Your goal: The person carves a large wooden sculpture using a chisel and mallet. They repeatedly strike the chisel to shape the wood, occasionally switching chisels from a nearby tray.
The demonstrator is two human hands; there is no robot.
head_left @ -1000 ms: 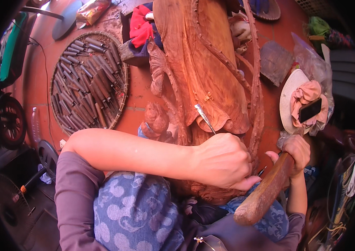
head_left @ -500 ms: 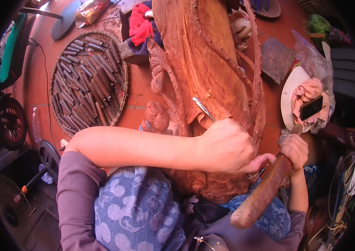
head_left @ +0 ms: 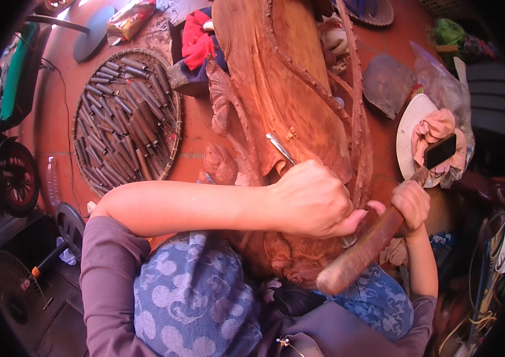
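A large reddish-brown wood carving [head_left: 276,71] lies lengthwise before me, with draped folds and thin carved branches. My left hand [head_left: 315,199] is wrapped round a carving chisel [head_left: 280,148]; its metal blade points up and left toward a fold. Most of the chisel's handle is hidden in the fist. In my right hand [head_left: 412,206] is a long wooden mallet [head_left: 362,256], gripped near its thin upper end. Its thick end slants down and left, beside the left fist. Small wood chips [head_left: 291,134] sit on the carving just past the blade.
A round woven tray [head_left: 180,113] full of chisels lies on the red tiled floor at left. To the right are a pale hat [head_left: 406,134] with a black phone [head_left: 440,151] and a dark wood block [head_left: 391,85]. A standing fan [head_left: 17,285] is at lower left.
The mallet has moved up and left, its thick end closer to my left fist. My left hand and the chisel have shifted slightly up and left in view.
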